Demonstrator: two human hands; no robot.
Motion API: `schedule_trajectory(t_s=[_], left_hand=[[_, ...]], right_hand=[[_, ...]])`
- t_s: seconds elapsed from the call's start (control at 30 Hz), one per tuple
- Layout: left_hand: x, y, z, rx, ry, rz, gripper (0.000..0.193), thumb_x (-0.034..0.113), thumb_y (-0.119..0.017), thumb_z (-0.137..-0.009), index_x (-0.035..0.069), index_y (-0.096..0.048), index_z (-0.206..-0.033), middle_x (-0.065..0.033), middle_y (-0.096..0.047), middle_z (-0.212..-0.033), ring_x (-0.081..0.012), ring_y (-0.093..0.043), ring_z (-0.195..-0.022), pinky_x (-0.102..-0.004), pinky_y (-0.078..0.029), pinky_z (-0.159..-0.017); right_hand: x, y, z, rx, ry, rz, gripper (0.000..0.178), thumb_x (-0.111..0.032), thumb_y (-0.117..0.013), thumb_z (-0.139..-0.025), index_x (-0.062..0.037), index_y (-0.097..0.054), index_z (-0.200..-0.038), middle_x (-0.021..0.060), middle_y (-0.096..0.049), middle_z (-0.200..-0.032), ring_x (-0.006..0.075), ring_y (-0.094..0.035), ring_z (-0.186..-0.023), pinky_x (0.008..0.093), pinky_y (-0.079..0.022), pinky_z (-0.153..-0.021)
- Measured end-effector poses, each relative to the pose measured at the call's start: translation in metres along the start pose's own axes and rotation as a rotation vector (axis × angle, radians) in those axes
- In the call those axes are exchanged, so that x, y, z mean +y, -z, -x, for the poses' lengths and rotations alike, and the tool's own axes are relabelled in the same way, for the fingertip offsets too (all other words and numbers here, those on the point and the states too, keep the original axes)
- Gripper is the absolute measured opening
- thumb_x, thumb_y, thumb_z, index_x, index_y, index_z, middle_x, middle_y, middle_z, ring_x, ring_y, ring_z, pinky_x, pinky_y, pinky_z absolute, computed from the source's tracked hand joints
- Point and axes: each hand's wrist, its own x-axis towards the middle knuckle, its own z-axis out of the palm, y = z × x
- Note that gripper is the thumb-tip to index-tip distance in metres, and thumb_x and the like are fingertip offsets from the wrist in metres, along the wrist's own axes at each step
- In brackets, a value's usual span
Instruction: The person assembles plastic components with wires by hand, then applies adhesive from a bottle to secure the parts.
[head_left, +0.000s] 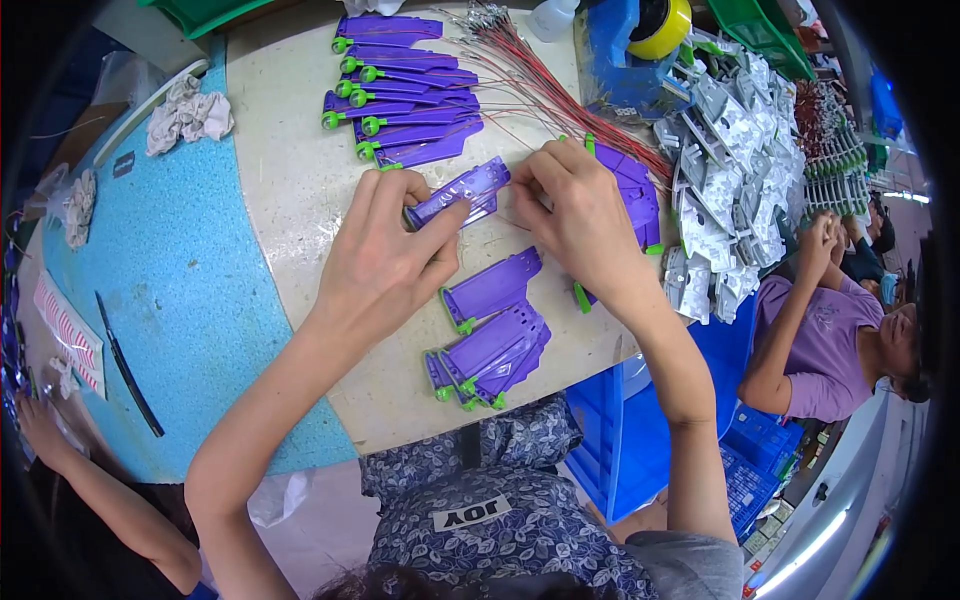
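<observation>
Holding: our left hand (pixel 385 255) pinches the purple part (pixel 465 192) above the counter (pixel 290 160).
Right hand (pixel 582 205): curled just beside it; we cannot tell its grip.
Purple part: we should steady it gently.

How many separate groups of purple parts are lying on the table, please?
3: a far group, a near group toward the person, and a right group partly behind the right hand. More may be hidden there.

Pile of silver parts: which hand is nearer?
Right. The right hand is left of the pile of silver parts, with other purple parts between; the left hand, holding a purple piece, is farther left.
</observation>
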Motion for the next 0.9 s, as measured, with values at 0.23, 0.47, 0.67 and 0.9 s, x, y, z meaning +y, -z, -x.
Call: schedule_trajectory(t_s=[0.23, 0.47, 0.67, 0.9], left_hand=[[0.001, 0.002, -0.001, -0.028, -0.011, -0.061, 0.029, 0.005, -0.074, -0.073, 0.006, -0.072, -0.102, -0.0108, -0.051, -0.095, -0.0260, -0.052, -0.089, -0.0352, -0.049, -0.077], [-0.002, 0.001, 0.002, 0.020, -0.006, 0.013, 0.036, 0.002, -0.075, -0.071, 0.009, -0.074, -0.106, -0.0102, -0.054, -0.099, -0.0259, -0.055, -0.090, -0.0360, -0.050, -0.072], [0.003, 0.002, -0.004, -0.043, -0.020, -0.096, 0.035, 0.005, -0.074, -0.071, 0.008, -0.072, -0.106, -0.0110, -0.051, -0.098, -0.0270, -0.053, -0.091, -0.0363, -0.049, -0.076], [-0.001, 0.004, 0.008, 0.085, -0.029, -0.003, 0.022, 0.008, -0.077, -0.070, 0.006, -0.065, -0.089, -0.0101, -0.057, -0.097, -0.0262, -0.057, -0.086, -0.0361, -0.051, -0.072]], right_hand=[[-0.008, 0.006, -0.001, 0.012, -0.029, 0.018, 0.011, -0.003, -0.068, -0.080, 0.0019, -0.059, -0.085, 0.0163, -0.059, -0.088, 0.0351, -0.058, -0.087, 0.0440, -0.049, -0.076], [-0.005, 0.005, 0.004, -0.057, 0.015, 0.065, 0.010, -0.001, -0.064, -0.081, 0.0020, -0.058, -0.087, 0.0162, -0.057, -0.088, 0.0341, -0.058, -0.088, 0.0438, -0.049, -0.077], [-0.002, -0.002, -0.001, 0.019, 0.030, 0.104, 0.011, -0.002, -0.066, -0.081, 0.0008, -0.059, -0.089, 0.0151, -0.059, -0.087, 0.0336, -0.058, -0.087, 0.0429, -0.049, -0.075], [-0.030, -0.014, -0.023, 0.148, 0.012, -0.332, 0.018, -0.007, -0.072, -0.080, -0.0001, -0.062, -0.093, 0.0142, -0.061, -0.085, 0.0344, -0.062, -0.085, 0.0436, -0.050, -0.072]])
